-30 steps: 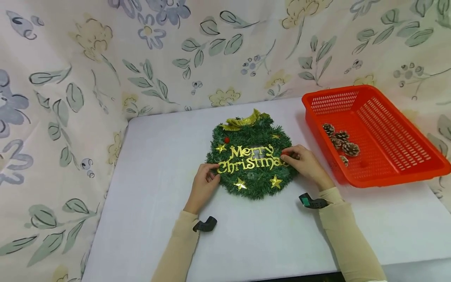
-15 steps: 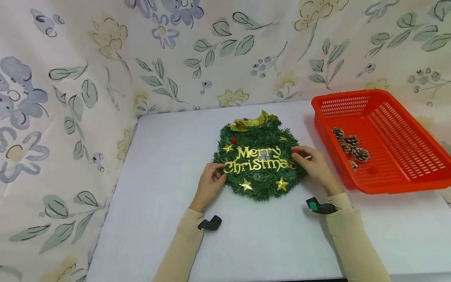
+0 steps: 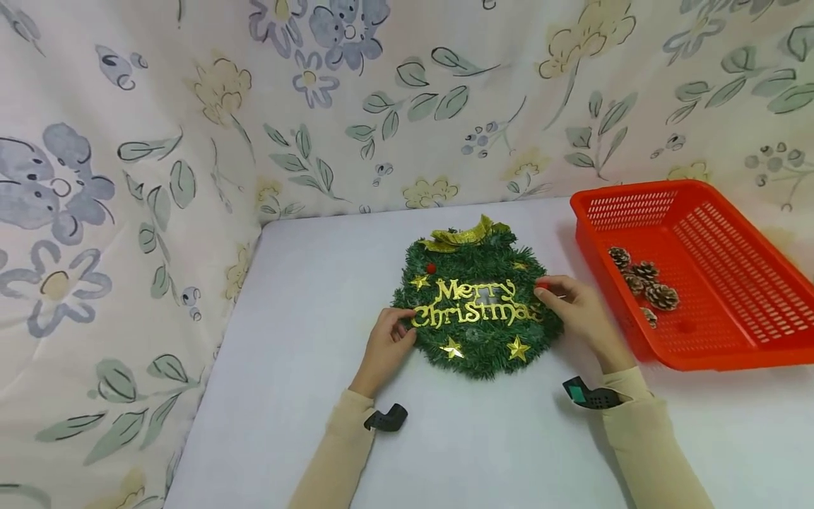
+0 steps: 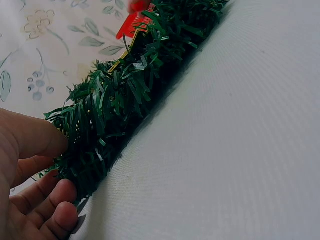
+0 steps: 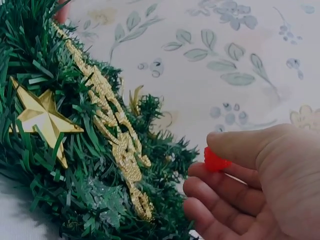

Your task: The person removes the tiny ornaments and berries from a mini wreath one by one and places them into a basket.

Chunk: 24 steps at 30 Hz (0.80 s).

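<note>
A green Christmas wreath (image 3: 481, 363) lies on the white table, with gold "Merry Christmas" lettering (image 3: 459, 313), gold stars and a gold bow (image 3: 467, 236). At its left edge my left hand (image 3: 386, 345) grips the foliage, its thumb and fingers around the rim in the left wrist view. Between thumb and fingers, my right hand (image 3: 585, 314) pinches a small red berry (image 5: 215, 160), just off the wreath's right edge. Another red berry (image 3: 431, 268) sits among the needles at the upper left of the wreath. A gold star (image 5: 45, 118) shows large in the right wrist view.
A red plastic basket (image 3: 721, 357) stands at the right, beyond my right hand. Several pinecones (image 3: 661, 297) lie along its left side. A floral cloth (image 3: 381, 78) hangs behind the table and at the left.
The head view has shifted, so table and basket sit lower and further right. My right hand has drawn slightly outward from the wreath with the red berry. The left hand stays at the rim.
</note>
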Motion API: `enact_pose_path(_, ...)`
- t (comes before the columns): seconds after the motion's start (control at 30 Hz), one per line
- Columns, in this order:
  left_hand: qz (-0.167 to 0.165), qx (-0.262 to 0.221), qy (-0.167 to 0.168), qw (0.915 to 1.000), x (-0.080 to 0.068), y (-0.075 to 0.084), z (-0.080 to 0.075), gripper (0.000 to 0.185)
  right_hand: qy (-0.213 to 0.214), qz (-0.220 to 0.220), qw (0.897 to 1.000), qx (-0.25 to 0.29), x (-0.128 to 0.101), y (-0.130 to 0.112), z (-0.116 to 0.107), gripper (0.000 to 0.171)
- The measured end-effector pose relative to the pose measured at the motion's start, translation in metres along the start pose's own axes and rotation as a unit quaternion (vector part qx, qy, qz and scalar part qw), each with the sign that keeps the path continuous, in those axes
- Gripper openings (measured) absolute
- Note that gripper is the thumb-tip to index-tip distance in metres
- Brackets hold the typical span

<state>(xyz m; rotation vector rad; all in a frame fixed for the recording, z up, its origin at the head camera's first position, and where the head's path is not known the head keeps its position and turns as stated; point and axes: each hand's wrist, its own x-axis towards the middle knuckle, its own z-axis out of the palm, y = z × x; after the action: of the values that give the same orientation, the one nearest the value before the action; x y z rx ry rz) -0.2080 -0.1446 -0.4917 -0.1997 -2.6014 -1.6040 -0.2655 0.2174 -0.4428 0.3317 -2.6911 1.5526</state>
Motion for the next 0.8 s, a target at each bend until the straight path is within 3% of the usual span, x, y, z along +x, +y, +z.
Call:
enact_pose_path(0.27, 0.002, 0.003, 0.001, 1.0, -0.003, 0.0, 0.001, 0.033, 0.014, 0.023, 1.0, 0.012, -0.006, -0.012, -0.005, 0.038)
enact_pose_path(0.8, -0.01, 0.012, 0.001, 0.9999, -0.005, 0.001, 0.001, 0.031, 0.02, -0.021, 1.0, 0.005, -0.007, -0.032, -0.022, 0.036)
